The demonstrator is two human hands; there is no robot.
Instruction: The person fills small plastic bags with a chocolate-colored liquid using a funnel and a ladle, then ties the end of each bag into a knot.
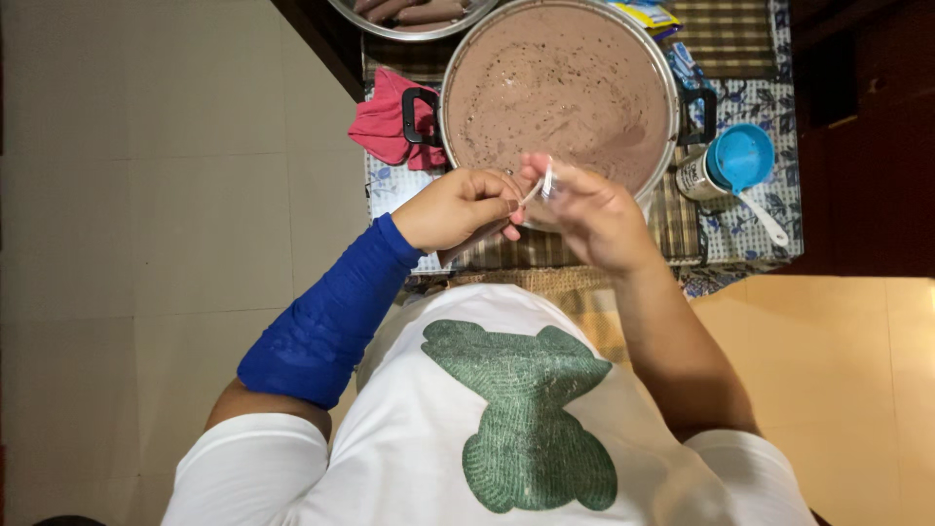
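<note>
Nearest the camera, both hands meet just above the near rim of the pot. The left hand (458, 207), on an arm in a blue sleeve (321, 326), is curled, its fingertips pinching one end of a small clear plastic wrapper (542, 185). The right hand (589, 216) pinches the other end between thumb and fingers, so the wrapper is stretched between the 2 hands, over the counter's near edge.

Judging by this, the wrapper looks mid-handling: whether it is filled or empty cannot be told.

Behind the hands, the big pot (559, 86) is nearly full of a brown speckled liquid. A pink cloth (388, 119) lies against its left handle. To its right stand a can with a blue lid (732, 164) and a white spoon (763, 216), close to the counter's (750, 239) right edge. Farthest off, a metal bowl (409, 17) holds brownish pieces.

The counter is crowded; free room is only the narrow strip under the hands and the floor (146, 195) to the left.
</note>
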